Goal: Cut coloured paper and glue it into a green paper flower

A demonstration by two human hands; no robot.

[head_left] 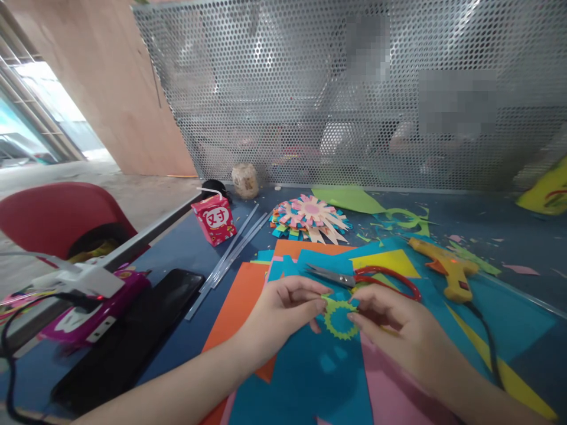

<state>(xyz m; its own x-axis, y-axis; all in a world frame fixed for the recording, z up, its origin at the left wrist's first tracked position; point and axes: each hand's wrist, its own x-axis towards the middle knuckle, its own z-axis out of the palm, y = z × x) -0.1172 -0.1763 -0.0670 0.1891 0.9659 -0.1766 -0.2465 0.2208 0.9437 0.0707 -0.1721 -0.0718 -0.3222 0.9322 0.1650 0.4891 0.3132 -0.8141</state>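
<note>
the left hand point(292, 304) pinches a toothed green paper ring point(329, 307), the right hand point(392, 316) a blue paper scrap point(354, 302); near the worktop's point(179, 251) left edge stands a juice carton point(214, 219).

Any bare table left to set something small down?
Small patches of blue table: one bordered by the flat black device, plastic sticks, orange sheet and left forearm; another by the device, sticks and drink carton. Crowded: the middle, with stacked sheets, scissors, glue gun, left hand and right hand at the green paper ring. Scraps litter the back right.
</note>
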